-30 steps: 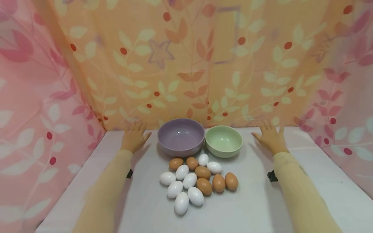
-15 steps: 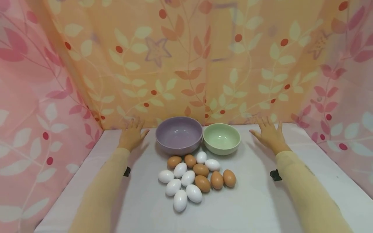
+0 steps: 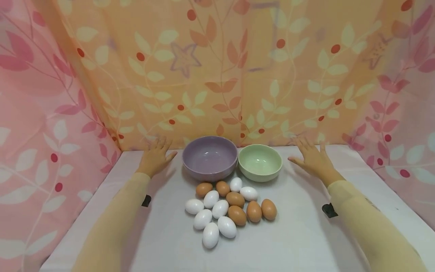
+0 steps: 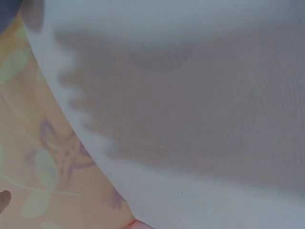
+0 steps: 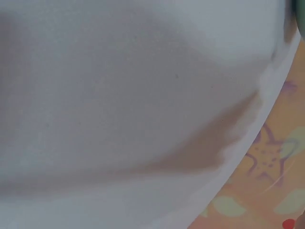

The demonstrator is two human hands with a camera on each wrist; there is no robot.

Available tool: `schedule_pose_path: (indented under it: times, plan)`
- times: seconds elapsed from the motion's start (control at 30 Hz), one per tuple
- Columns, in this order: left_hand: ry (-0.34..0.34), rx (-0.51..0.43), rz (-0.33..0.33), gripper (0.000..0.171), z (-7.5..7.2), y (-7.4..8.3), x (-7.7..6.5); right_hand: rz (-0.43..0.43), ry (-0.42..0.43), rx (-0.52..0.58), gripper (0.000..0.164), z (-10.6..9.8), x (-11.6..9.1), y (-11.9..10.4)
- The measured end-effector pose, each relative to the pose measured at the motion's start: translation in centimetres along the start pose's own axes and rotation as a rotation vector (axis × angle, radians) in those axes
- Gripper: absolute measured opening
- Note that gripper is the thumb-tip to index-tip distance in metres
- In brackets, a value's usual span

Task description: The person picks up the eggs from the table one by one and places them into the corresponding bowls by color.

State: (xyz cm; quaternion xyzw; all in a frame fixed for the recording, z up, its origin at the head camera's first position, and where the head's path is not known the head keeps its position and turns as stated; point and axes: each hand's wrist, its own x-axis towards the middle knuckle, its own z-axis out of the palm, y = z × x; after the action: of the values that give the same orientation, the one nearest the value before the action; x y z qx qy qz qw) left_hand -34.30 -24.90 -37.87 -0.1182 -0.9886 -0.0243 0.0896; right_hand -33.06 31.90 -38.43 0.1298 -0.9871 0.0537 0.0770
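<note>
My left hand [image 3: 155, 158] is held with fingers spread, left of a purple bowl [image 3: 210, 175], and holds nothing. On the other side, my right hand [image 3: 313, 159] spreads its fingers to the right of a smaller green bowl [image 3: 260, 176], also holding nothing. Both bowls look empty and stand side by side at the table's back. In front of them lies a loose cluster of several white eggs [image 3: 210, 235] and several brown eggs [image 3: 254, 211]. The wrist views show mostly hand shadows on the white table; a fingertip [image 4: 4, 199] enters the left wrist view's edge.
A white-covered table [image 3: 265, 249] carries everything. Behind it hangs an orange leaf-patterned cloth [image 3: 217, 75], close to the bowls and fingertips. Pink patterned cloths [image 3: 37, 143] flank it on both sides.
My right forearm has swung a little outward to the right, its hand tilting more toward the left. The left hand has barely moved. Bowls and eggs stay put; the head view shifts slightly.
</note>
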Motion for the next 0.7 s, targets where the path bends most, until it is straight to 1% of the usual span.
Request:
schedule_pose_path:
  times: [0.2,0.37,0.53,0.7]
  plan:
    - [0.019,-0.031,0.015,0.071,-0.1,-0.1,-0.4,-0.027,0.000,0.020,0.094,-0.1,0.1,-1.0]
    - [0.051,-0.057,0.027,0.070,-0.2,0.4,-0.7,-0.058,0.004,0.068,0.094,-0.5,-0.5,-2.1]
    - [0.064,-0.071,0.049,0.071,-0.5,0.9,-1.1,-0.090,0.001,0.134,0.097,-1.0,-1.1,-3.2]
    - [0.088,-0.114,0.060,0.071,-0.7,1.2,-1.5,-0.136,0.009,0.157,0.098,-1.1,-1.8,-4.2]
